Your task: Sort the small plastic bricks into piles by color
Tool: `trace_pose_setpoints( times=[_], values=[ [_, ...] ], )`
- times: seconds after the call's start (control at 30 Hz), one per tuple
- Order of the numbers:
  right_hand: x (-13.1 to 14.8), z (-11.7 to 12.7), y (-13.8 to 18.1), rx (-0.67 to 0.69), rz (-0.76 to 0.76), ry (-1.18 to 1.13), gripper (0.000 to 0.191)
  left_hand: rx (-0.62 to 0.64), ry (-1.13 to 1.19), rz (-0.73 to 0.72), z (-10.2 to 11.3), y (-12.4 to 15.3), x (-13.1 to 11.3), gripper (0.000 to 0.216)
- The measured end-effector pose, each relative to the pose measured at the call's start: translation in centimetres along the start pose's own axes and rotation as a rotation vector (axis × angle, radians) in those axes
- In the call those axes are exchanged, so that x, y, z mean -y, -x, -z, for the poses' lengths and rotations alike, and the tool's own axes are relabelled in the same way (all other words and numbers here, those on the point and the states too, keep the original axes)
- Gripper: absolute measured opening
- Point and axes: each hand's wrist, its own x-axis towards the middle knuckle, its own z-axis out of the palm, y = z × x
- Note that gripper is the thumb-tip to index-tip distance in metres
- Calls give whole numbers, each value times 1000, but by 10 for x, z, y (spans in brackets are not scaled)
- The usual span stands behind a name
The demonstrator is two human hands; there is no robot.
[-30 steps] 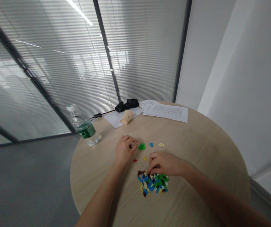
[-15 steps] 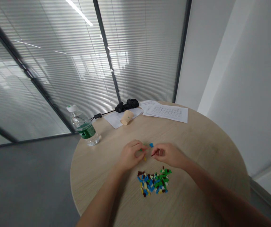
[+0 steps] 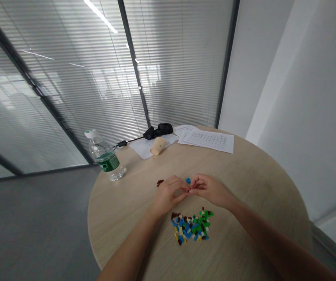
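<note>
Brick pile (image 3: pixel 195 226): near side of both hands, apart.
Left hand (image 3: pixel 168 194), right hand (image 3: pixel 211 190): fingertips meeting; I can't tell if either grips anything.
Blue piece (image 3: pixel 188 180): just beyond them.

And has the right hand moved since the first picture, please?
Yes, the right hand has moved away from the building-brick pile, toward the printed sheets.

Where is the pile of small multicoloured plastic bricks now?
In the lower head view, just right of centre: the brick pile lies on the pale round table, nearer the camera than the left hand and right hand.
</note>
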Motion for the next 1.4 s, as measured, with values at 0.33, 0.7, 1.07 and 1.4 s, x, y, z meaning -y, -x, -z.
trace_pose_setpoints(
  times=[0.33,0.7,1.07,1.4],
  values=[
    [-6,5,-3,-79,-47,192,14,-33,-360,455,37,12,38,7],
    [-9,4,-3,-85,-33,220,9,18,-460,664,40,19,47,14],
    [-4,-4,3,15,82,479,9,-9,-383,586,41,19,47,17],
    [4,-53,10,250,423,729,14,-106,-331,451,35,12,39,15]
  ],
)
